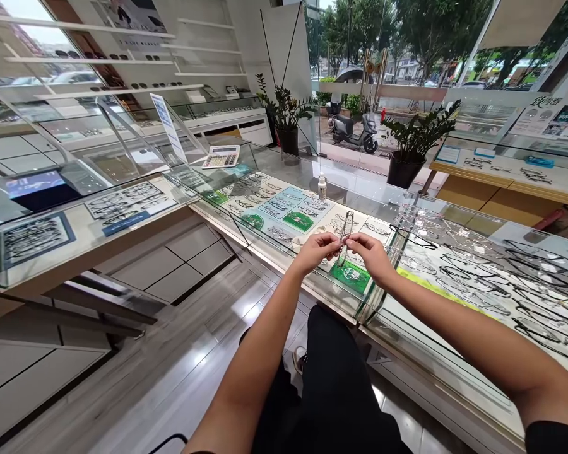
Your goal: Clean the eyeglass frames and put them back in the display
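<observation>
A pair of thin-framed eyeglasses [348,222] is held up on edge above the glass display counter [293,176]. My left hand [318,251] pinches it from the left, and my right hand [370,255] grips it from the right, the fingertips of both nearly meeting at its middle. Just beyond stands a small white spray bottle [322,188] on the glass. Beneath the hands, a pale cloth [303,241] lies partly hidden behind my left hand, and a green card [350,276] shows inside the case.
Many eyeglasses [492,271] fill the case on the right. A calculator [221,156] rests on the counter at the back left. Trays of frames [38,239] lie in the left case. Two potted plants [288,135] stand behind the counter by the window.
</observation>
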### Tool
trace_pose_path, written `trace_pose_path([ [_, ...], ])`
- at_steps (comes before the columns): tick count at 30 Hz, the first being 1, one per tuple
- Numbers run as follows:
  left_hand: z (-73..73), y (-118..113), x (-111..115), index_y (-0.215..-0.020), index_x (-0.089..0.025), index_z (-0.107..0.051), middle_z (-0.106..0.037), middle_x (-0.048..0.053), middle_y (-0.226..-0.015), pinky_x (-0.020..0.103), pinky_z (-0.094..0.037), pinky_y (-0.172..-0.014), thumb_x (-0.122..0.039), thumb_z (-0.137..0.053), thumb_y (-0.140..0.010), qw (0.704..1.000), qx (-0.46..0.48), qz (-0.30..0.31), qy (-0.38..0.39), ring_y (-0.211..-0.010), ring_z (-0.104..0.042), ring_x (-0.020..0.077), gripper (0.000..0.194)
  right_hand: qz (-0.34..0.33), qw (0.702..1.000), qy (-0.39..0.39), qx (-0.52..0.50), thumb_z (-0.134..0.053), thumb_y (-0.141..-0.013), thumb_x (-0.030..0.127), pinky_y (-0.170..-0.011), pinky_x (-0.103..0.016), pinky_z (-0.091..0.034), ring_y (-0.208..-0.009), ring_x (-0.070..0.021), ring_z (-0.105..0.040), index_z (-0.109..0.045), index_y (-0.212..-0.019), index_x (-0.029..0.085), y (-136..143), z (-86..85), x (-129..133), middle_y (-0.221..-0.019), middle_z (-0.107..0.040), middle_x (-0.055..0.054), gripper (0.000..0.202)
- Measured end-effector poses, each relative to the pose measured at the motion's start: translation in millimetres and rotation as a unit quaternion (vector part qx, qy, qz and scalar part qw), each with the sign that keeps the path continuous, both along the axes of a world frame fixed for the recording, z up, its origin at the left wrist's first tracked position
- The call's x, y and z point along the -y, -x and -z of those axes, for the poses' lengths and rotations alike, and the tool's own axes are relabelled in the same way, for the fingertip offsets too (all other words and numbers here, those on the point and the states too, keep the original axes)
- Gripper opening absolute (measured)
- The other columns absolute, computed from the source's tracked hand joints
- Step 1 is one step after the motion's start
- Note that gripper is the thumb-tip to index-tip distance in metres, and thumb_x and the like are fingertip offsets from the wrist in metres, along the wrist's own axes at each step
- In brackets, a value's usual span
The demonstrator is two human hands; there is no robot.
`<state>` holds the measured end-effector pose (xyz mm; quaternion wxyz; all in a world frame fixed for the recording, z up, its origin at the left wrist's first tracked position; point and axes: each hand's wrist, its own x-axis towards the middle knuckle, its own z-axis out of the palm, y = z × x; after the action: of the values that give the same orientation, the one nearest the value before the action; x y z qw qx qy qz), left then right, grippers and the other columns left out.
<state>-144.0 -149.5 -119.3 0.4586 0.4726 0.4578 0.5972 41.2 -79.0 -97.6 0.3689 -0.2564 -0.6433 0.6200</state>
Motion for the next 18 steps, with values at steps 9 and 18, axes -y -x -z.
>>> trace_pose_path([
  [9,-3.1,-3,-1,-0.080,-0.014,-0.077,-0.062,0.000,-0.071,0.025,-0.042,-0.058,-0.063,-0.102,-0.067,0.997,0.065,-0.045,0.002,-0.061,-0.050,0.0084,0.056,0.003,0.999,0.044,-0.009,-0.088,-0.070,0.046,-0.082,-0.035,-0.048,-0.083,-0.0189,-0.058,-0.079,-0.073,0.024,-5,-15.9,4,-0.082,-0.073,-0.002,0.025],
  [18,-0.2,7,-8,-0.085,-0.018,-0.066,-0.052,-0.006,-0.070,0.022,-0.041,-0.055,-0.051,-0.104,-0.064,0.960,0.240,-0.143,0.012,-0.057,-0.048,0.0061,0.055,-0.028,0.998,0.052,0.007,-0.077,-0.069,0.038,-0.084,-0.036,-0.049,-0.084,-0.0205,-0.063,-0.070,-0.062,0.023,-14,-35.6,4,-0.076,-0.071,-0.004,0.018],
])
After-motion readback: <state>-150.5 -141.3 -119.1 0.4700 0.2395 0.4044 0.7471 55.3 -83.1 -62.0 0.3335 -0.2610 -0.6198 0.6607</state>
